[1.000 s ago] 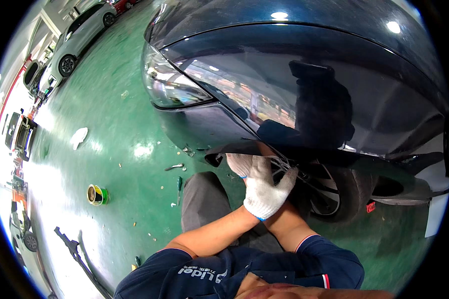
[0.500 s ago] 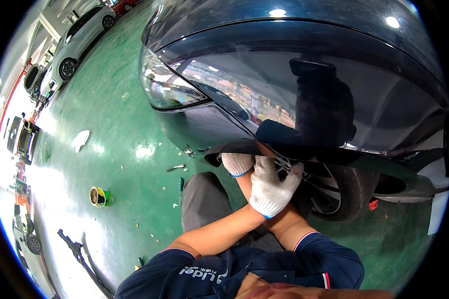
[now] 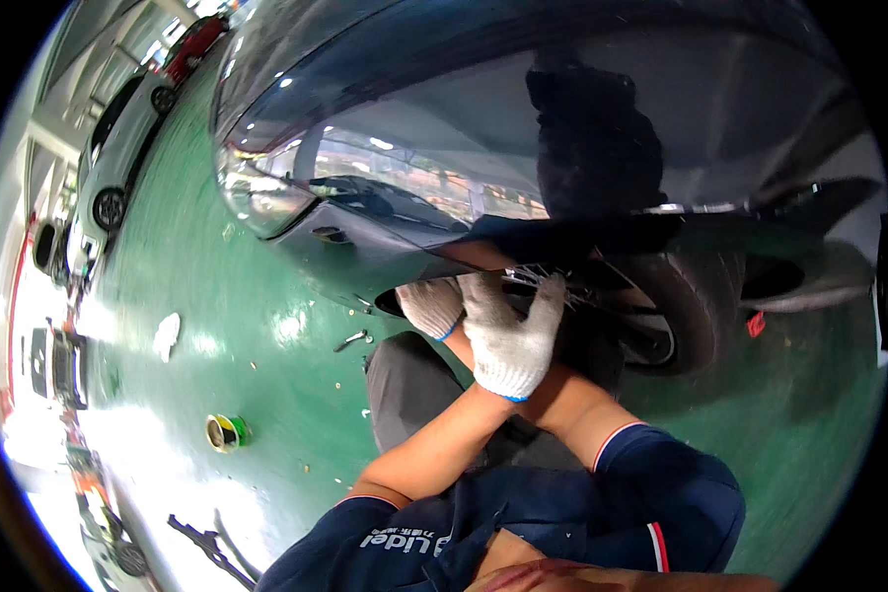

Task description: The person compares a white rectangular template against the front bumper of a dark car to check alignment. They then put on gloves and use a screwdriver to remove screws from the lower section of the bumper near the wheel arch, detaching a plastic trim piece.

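Observation:
My forearms cross in front of the dark blue car's front wheel arch. Gloved in white knit with a blue cuff, my left hand (image 3: 508,340) is at the arch edge, to the right of the other hand. Its thumb is spread away from the fingers, whose tips go out of sight at the edge. My right hand (image 3: 430,307), in a matching glove, reaches under the bumper's rear edge (image 3: 390,299); its fingers are hidden, and so is whatever it touches. The wheel (image 3: 651,311) with its black tyre stands just right of my hands.
A ratchet-like tool (image 3: 351,340) lies on the green floor beside my knee (image 3: 400,390). Further left are an open tin (image 3: 225,432), a white rag-like piece (image 3: 168,335) and a dark long part (image 3: 207,548). Other cars, one of them silver (image 3: 128,138), stand at the far left.
My view has shifted, so the car and my hands sit higher and further left in it. Both hands remain at the wheel arch, with no clear change in their hold.

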Demonstrator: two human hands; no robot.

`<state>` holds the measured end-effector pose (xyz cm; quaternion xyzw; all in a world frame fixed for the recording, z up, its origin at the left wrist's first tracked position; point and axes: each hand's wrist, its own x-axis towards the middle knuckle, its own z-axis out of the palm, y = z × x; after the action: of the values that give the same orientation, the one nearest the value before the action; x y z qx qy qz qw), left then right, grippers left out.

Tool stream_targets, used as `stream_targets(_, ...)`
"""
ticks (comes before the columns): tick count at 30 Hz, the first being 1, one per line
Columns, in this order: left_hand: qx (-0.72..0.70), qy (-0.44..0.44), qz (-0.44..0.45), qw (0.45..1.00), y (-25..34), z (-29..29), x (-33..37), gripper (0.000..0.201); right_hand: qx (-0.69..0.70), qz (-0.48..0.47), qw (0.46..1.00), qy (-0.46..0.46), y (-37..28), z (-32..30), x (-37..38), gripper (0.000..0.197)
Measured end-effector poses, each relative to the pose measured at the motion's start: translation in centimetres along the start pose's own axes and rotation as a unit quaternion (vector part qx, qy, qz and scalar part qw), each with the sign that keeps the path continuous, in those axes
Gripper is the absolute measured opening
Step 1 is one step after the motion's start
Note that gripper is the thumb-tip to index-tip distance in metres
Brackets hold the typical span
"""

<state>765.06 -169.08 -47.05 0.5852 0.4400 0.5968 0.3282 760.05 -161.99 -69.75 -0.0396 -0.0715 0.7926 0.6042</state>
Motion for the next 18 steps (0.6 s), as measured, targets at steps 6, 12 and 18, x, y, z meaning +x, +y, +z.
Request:
stream_targets(6, 0.079, -0.031, 0.073, 0.994, 1.3, -0.8, 0.9, 0.053, -0.102, -0.026, 0.994, 0.019, -0.8, 4.3, 0.1, 0.036)
stream_targets(12, 0.164, -0.065, 0.044, 0.983, 1.5, -2.5, 0.5, 0.064, -0.352, -0.046, 0.934, 0.036, -2.7, 8.8, 0.7, 0.032)
stream_targets(18, 0.138, -0.154, 0.028, 0.978, 1.6, -6.5, 1.2, 0.054, -0.608, -0.045, 0.792, 0.011, -4.8, 13.6, 1.0, 0.029)
